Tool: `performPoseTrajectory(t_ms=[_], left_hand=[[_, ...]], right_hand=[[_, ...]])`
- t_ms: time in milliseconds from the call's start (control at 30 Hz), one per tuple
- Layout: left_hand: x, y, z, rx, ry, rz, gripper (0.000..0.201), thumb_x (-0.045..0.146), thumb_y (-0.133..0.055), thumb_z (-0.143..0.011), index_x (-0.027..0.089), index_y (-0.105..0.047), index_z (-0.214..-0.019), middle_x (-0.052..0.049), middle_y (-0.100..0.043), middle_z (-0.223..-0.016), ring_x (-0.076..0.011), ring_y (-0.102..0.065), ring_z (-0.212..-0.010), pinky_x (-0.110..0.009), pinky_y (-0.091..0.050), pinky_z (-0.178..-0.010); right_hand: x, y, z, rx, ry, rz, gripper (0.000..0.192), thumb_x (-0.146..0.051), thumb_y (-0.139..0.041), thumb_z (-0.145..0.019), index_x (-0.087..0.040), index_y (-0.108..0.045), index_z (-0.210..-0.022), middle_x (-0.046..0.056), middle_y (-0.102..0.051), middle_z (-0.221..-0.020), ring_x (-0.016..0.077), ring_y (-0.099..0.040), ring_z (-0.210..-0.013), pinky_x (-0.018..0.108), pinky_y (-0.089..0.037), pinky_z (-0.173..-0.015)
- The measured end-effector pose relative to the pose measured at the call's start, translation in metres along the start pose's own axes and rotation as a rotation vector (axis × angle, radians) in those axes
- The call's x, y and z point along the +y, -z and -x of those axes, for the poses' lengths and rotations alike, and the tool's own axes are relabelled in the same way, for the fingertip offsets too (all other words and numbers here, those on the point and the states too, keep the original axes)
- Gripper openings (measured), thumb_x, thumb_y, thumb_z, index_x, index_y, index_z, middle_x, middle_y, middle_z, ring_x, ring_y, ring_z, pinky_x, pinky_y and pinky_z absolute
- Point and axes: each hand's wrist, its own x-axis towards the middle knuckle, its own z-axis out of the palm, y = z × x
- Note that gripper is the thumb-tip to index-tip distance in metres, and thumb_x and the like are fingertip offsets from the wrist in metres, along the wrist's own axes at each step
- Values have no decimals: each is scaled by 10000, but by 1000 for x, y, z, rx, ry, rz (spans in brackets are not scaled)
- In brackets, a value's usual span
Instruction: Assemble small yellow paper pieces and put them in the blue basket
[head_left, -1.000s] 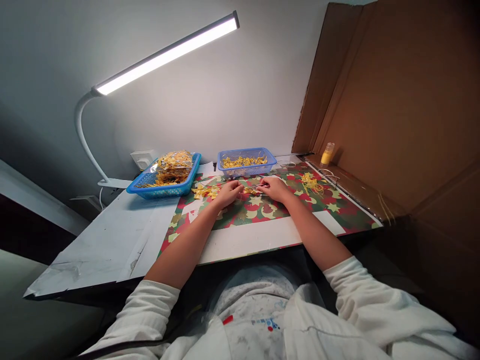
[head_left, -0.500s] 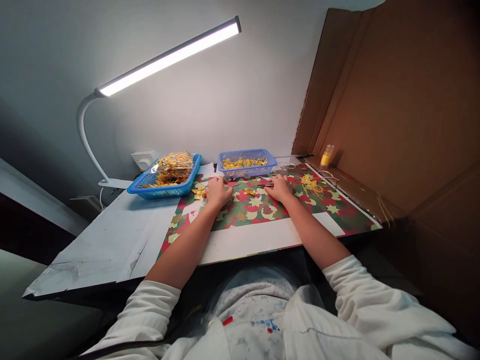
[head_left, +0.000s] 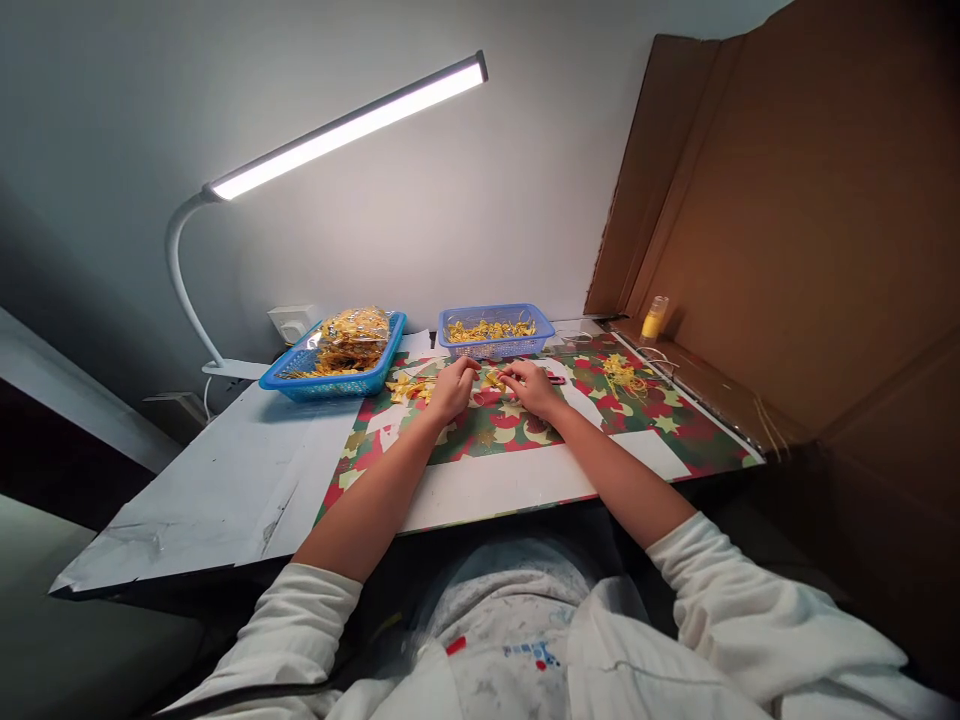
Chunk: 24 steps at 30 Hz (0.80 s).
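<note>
My left hand (head_left: 452,388) is over the patterned sheet with its fingers closed in a pinch. What they hold is too small to make out; a thin yellow thread loops just below the fingertips. My right hand (head_left: 531,388) faces it, its fingertips pinched at the edge of a small yellow ribbon-like piece (head_left: 492,380) between the hands. Behind the right hand, the end of a dark and reddish tool (head_left: 557,380) shows; the rest is hidden. Several yellow pieces (head_left: 407,388) lie left of my left hand.
A blue basket (head_left: 330,385) with a plastic bag of yellow pieces stands left. A purple-blue basket (head_left: 495,348) of yellow pieces is at the back. Yellow threads (head_left: 622,375) lie right, near a small yellow-filled bottle (head_left: 655,316). A lamp (head_left: 349,125) hangs above; cardboard (head_left: 795,220) walls the right.
Both hands have come closer together, meeting near the small yellow piece. The dark tool that was at my right fingertips now lies behind that hand. The view has shifted slightly.
</note>
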Motion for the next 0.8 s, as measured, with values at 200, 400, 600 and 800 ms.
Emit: performPoseTrajectory(t_ms=[200, 400, 600, 800], left_hand=[[4, 1, 1, -285, 136, 451, 274, 440, -537, -740, 172, -564, -790, -1, -595, -676, -118, -520, -574, -248, -408, -571], [13, 4, 10, -517, 163, 622, 299, 363, -718, -637, 158, -579, -803, 12, -579, -699, -95, -536, -612, -231, -427, -598], [14, 0, 11, -525, 128, 670, 364, 363, -775, -598, 153, -585, -827, 11, -585, -734, -96, -551, -643, -235, -432, -603], [12, -4, 11, -489, 133, 647, 361, 390, -784, -559, 138, -609, -749, 12, -585, -659, -91, -521, -599, -235, -410, -582]], right_hand=[[-8, 8, 4, -50, 167, -14, 189, -181, -511, -880, -208, -696, -852, 50, -675, -880, 185, -541, -850, 327, -396, -827], [-9, 8, 6, -13, 185, -49, 248, -154, -532, -859, -255, -754, -904, 54, -656, -900, 203, -522, -909, 362, -411, -845], [-9, 4, 5, 13, 161, -152, 188, -199, -599, -841, -272, -769, -877, 47, -629, -894, 191, -524, -903, 357, -425, -835], [-7, 2, 5, 4, 154, -205, 144, -199, -637, -807, -257, -765, -837, 42, -612, -906, 188, -530, -937, 365, -416, -866]])
